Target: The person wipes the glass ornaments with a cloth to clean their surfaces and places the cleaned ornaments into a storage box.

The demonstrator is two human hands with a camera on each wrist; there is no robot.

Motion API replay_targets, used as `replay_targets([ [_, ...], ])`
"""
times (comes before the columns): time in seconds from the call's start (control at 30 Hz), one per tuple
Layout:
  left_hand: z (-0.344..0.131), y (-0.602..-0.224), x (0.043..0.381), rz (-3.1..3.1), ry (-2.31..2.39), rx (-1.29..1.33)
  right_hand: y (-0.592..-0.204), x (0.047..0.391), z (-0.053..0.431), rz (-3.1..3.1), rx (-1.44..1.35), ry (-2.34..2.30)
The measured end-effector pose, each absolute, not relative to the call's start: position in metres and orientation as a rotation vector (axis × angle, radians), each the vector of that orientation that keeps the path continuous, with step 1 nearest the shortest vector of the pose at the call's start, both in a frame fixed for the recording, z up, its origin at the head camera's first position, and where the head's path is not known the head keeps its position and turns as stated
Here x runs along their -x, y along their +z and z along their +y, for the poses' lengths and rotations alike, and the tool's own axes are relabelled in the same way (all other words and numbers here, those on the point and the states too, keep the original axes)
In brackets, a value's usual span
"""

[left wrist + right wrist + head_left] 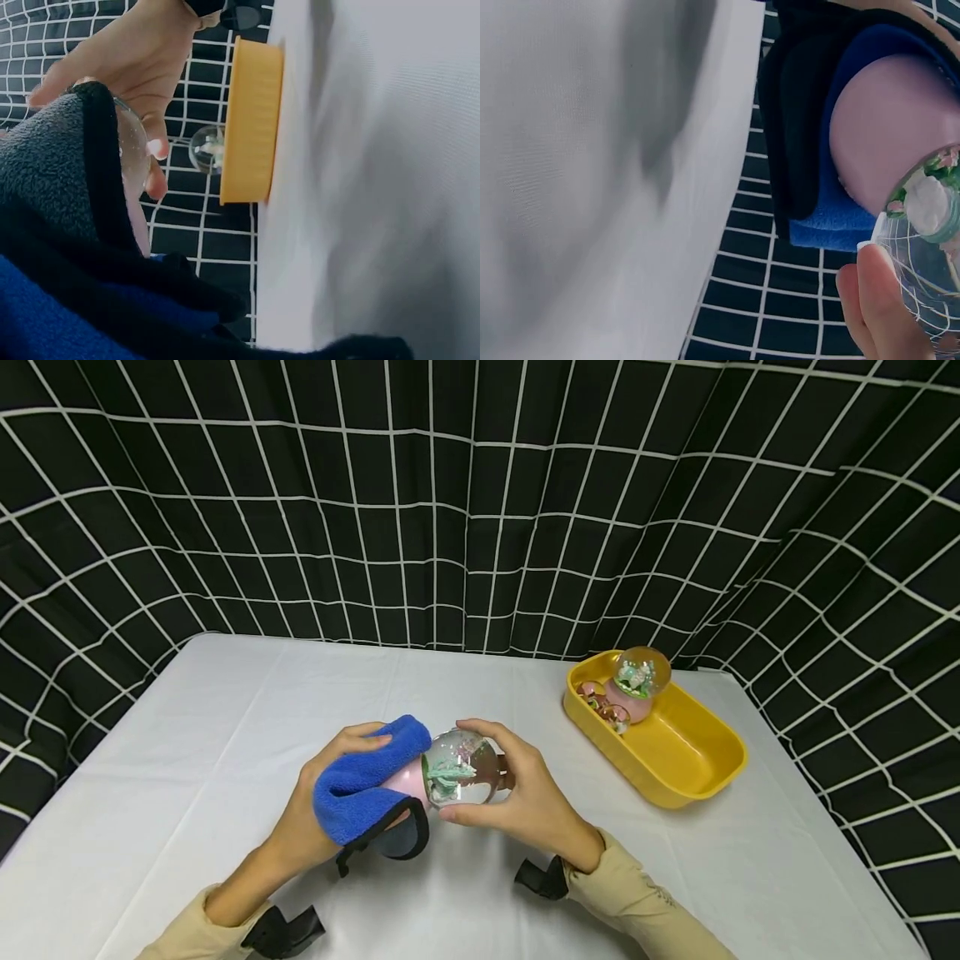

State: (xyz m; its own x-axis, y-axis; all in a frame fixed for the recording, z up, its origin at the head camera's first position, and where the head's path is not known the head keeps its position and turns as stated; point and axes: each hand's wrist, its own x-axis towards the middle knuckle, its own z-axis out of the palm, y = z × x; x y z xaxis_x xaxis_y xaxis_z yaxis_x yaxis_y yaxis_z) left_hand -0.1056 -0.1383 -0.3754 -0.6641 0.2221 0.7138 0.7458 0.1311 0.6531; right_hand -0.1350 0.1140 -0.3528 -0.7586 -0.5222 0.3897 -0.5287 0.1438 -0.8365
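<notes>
A snow globe (459,772) lies tilted on its side above the table, its clear ball toward the right and its pink base (892,127) toward the left. My left hand (303,818) holds a blue cloth (360,781) with black edging, wrapped around the pink base. Fingers and thumb of my right hand (536,793) grip the clear ball from the right. Inside the ball sits a pale green figure with pink and green bits around it. Most of my left fingers are hidden under the cloth.
A yellow tray (708,768) stands at the right on the white-covered table (247,710). In its far-left end is a second snow globe (639,681) beside small pink and brown pieces (600,703). A black curtain (420,510) with white grid lines surrounds the table.
</notes>
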Motion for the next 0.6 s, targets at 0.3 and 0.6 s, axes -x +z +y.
replay_targets([
  [0.3, -0.141, -0.367, 0.106, -1.999, -1.635, 0.958, -0.357, 0.135, 0.111, -2.225, -1.174, 1.549],
  [0.6, -0.14, -0.367, 0.101, -2.313, -1.322, 0.806, -0.358, 0.13, 0.107, -2.208, -1.179, 1.323],
])
